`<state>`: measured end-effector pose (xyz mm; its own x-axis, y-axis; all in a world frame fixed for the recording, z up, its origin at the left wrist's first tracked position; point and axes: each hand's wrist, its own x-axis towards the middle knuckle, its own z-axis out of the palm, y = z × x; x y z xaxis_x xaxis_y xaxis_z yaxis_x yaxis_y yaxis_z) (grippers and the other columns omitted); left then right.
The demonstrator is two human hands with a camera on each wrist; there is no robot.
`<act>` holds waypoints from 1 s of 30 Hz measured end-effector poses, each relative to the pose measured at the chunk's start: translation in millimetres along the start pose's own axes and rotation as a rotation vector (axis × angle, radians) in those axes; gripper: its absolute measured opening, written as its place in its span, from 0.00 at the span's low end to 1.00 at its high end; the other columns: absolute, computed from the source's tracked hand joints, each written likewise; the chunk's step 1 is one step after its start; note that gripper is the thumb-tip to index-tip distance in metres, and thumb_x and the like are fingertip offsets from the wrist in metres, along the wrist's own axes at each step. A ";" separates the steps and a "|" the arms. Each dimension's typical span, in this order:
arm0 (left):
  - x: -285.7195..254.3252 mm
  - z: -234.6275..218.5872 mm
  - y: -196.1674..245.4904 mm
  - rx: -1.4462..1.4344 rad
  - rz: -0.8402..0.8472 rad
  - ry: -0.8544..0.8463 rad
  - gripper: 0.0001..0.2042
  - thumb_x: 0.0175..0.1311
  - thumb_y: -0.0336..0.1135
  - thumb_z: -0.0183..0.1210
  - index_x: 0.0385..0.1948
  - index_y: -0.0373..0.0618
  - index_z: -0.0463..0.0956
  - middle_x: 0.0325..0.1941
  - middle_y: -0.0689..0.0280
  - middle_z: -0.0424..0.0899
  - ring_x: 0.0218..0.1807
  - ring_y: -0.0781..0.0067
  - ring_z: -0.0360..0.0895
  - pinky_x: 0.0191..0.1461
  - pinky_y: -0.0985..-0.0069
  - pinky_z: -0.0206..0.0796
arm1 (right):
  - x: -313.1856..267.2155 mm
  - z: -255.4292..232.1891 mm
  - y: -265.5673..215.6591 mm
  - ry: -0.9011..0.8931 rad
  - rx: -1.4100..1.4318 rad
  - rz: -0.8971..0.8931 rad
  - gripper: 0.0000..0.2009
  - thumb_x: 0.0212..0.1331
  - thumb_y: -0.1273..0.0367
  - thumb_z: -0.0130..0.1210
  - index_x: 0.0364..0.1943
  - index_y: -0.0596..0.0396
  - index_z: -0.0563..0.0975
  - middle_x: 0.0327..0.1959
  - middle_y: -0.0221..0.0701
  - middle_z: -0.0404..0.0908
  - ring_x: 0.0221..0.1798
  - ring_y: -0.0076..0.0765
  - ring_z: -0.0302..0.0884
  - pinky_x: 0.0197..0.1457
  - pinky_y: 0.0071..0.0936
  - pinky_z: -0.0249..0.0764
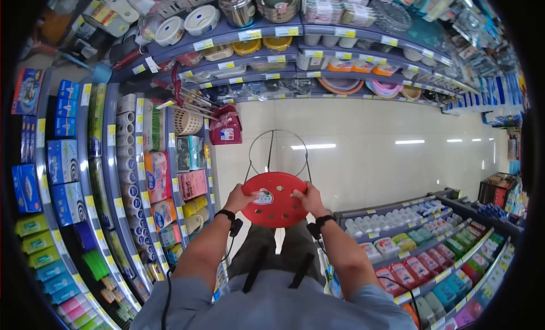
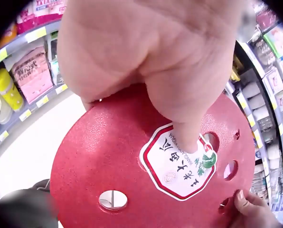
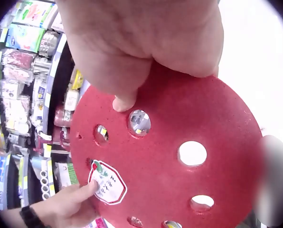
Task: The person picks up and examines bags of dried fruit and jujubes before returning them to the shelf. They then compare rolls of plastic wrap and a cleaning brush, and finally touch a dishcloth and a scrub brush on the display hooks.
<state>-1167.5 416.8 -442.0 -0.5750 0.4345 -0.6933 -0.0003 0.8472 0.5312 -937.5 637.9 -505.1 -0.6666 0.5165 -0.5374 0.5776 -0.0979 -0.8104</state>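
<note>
A round red stool seat (image 1: 278, 213) with several holes is held level in front of the body, its thin metal legs and ring (image 1: 307, 154) pointing away over the floor. My left hand (image 1: 240, 198) grips the left edge, thumb on top beside a white label (image 2: 182, 166); its other fingers are mostly hidden beneath. The right hand (image 1: 310, 200) grips the opposite edge, its thumb (image 3: 125, 103) lying near a hole. In the right wrist view the left hand (image 3: 70, 204) has its thumb on the label.
Shelves of boxes and rolls (image 1: 129, 177) stand at the left, with a dark red dustpan (image 1: 226, 128) beside them. Across the tiled floor (image 1: 363, 154) is a shelf of bowls and containers (image 1: 278, 43). Lower shelves of soaps and bottles (image 1: 420, 262) stand at the right.
</note>
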 end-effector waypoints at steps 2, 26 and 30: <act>27.0 -5.1 -13.8 0.095 -0.023 -0.023 0.34 0.53 0.53 0.77 0.49 0.32 0.74 0.48 0.47 0.87 0.51 0.52 0.87 0.55 0.63 0.78 | 21.3 23.6 15.2 0.033 0.071 0.023 0.22 0.63 0.62 0.68 0.53 0.64 0.77 0.42 0.50 0.88 0.48 0.52 0.88 0.52 0.41 0.81; 205.4 -74.8 -263.0 0.317 -0.331 -0.100 0.32 0.71 0.54 0.61 0.59 0.32 0.63 0.60 0.35 0.78 0.64 0.37 0.77 0.66 0.53 0.70 | 176.8 290.0 105.1 -0.140 -0.092 0.261 0.22 0.68 0.63 0.57 0.61 0.60 0.73 0.53 0.54 0.83 0.58 0.62 0.80 0.61 0.46 0.75; 209.4 -61.6 -295.8 0.313 -0.286 -0.099 0.29 0.73 0.53 0.58 0.56 0.33 0.61 0.54 0.34 0.81 0.60 0.36 0.80 0.60 0.51 0.72 | 185.9 300.9 123.0 -0.173 -0.179 0.280 0.23 0.68 0.63 0.57 0.64 0.57 0.72 0.53 0.54 0.84 0.59 0.63 0.80 0.62 0.48 0.75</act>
<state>-1338.2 238.4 -714.4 -0.5066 0.1833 -0.8425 0.1090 0.9829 0.1483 -1132.2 465.9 -774.8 -0.5323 0.3383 -0.7760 0.8115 -0.0570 -0.5815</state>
